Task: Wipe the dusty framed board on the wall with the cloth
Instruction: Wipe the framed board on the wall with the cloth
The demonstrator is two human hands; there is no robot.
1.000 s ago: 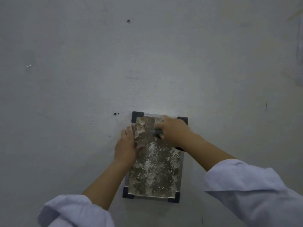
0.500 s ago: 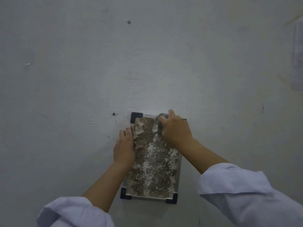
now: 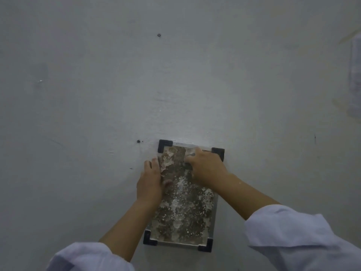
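Note:
A small framed board (image 3: 183, 216) with black corner caps hangs on the grey wall, its brown face mottled with white dust. My left hand (image 3: 150, 182) lies flat against the board's left edge, thumb on its face. My right hand (image 3: 205, 169) presses on the upper right part of the board, fingers curled over a grey cloth (image 3: 190, 152), of which only a small bit shows at the fingertips.
The wall (image 3: 175, 85) around the board is bare grey plaster. Two small dark screws sit in it, one (image 3: 138, 141) just left of the board's top corner and one (image 3: 159, 35) high above. A pale strip (image 3: 354, 75) hangs at the far right edge.
My right hand slid up to the board's top edge, then came back down a little and leftward. My left hand stayed on the left edge.

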